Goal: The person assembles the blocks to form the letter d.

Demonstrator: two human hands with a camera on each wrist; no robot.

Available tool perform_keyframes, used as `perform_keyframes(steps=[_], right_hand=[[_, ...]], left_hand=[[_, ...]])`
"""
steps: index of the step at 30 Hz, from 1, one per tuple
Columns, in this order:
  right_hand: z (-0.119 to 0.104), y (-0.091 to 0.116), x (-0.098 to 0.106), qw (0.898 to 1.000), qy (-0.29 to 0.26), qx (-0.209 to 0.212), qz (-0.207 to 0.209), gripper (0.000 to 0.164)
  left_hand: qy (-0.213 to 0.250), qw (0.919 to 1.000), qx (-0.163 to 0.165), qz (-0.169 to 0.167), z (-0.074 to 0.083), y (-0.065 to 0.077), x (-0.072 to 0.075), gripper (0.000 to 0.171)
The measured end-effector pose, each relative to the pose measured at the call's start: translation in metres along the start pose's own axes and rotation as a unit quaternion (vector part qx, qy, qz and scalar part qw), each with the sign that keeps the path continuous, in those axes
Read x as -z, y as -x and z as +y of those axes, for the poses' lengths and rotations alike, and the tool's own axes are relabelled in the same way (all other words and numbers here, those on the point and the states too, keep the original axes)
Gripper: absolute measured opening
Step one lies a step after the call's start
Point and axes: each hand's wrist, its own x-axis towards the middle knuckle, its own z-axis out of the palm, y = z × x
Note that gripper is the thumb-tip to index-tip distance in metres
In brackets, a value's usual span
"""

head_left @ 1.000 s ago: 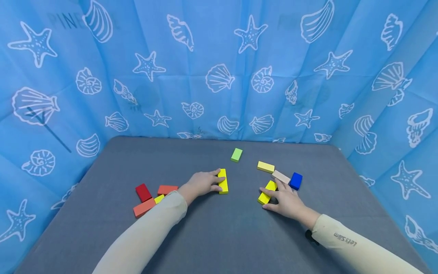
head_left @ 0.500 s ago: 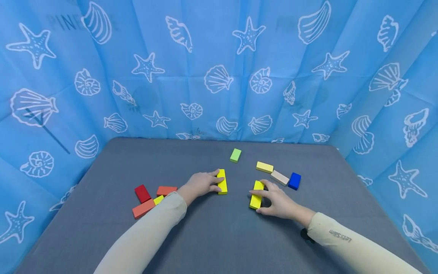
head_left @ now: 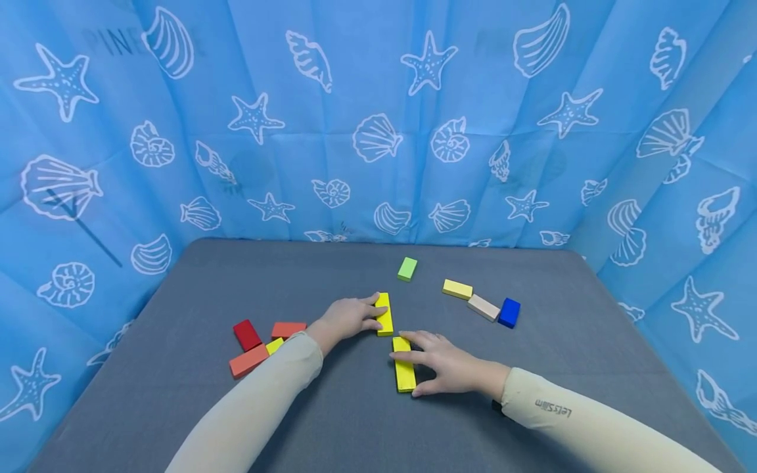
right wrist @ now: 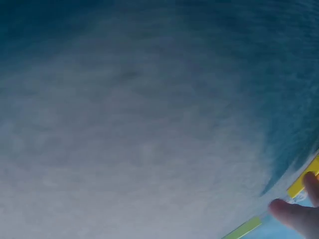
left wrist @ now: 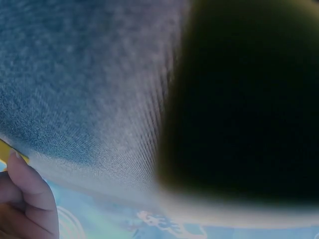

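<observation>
In the head view, my left hand (head_left: pixel 350 316) holds a yellow block (head_left: pixel 386 315) lying on the grey table, fingers at its far end and thumb at its near end. Closer to me and slightly to the right, a second yellow block (head_left: pixel 405 369) is pinched lengthwise by my right hand (head_left: pixel 446 365), one finger resting across its top. A small gap separates the near end of the first block from the far end of the second. The left wrist view catches only a corner of yellow block (left wrist: pixel 6 151) beside the thumb (left wrist: pixel 31 186).
To the left lie a dark red block (head_left: pixel 247 335), two orange blocks, one nearer (head_left: pixel 248 360), and a partly hidden yellow one (head_left: pixel 275 345). A green block (head_left: pixel 407 269) lies farther back. At right sit pale yellow (head_left: pixel 457 289), beige (head_left: pixel 483 307) and blue (head_left: pixel 509 313) blocks. A blue curtain (head_left: pixel 378 177) surrounds the table.
My right hand has carried its yellow block leftward and nearer to me, away from the beige block, turning it along the way. My left hand has stayed on its block.
</observation>
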Motion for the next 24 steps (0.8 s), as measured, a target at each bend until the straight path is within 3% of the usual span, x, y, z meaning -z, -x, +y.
perform_keyframes(steps=[10, 24], right_hand=[[-0.005, 0.01, -0.002, 0.999, 0.021, -0.002, -0.032, 0.056], [-0.01, -0.009, 0.0, 0.997, 0.029, -0.032, -0.068, 0.056]], left_hand=[[-0.004, 1.0, -0.005, 0.004, -0.002, 0.001, -0.001, 0.054], [-0.006, 0.9998, -0.02, 0.002, -0.002, 0.0, -0.001, 0.055]])
